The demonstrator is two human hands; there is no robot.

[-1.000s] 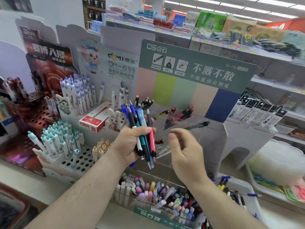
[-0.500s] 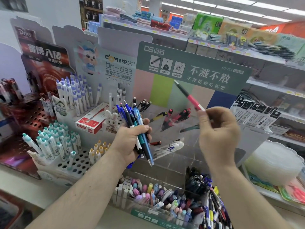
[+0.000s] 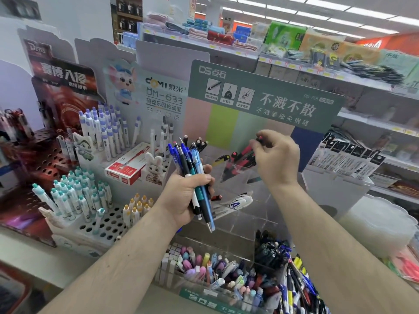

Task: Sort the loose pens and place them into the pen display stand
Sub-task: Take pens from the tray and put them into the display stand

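Since half a second ago, the red pen [image 3: 247, 150] has been brought down from head height and its lower end lowered into the clear display stand [image 3: 238, 177], among the red pens already leaning there.

Left of the stand, rows of white pens [image 3: 106, 132] are seen upright in a perforated rack. Just left of and in front of the stand, a bundle of loose pens [image 3: 192, 175] is gripped in the left hand [image 3: 186, 196], the fingers curled round the barrels; the clicker ends point up and slightly left, the tips down toward the person, so the long axes run near upright.

At the stand itself, the right hand [image 3: 276, 159] is held with the red pen's top end pinched between thumb and fingertips. The pen's long axis slopes from that pinch, at upper right, down and left into the stand's compartment. The right hand is judged nearer the stand, so release there seems the next call.

Below the stand, a clear tray of mixed pens [image 3: 215, 273] is seen.
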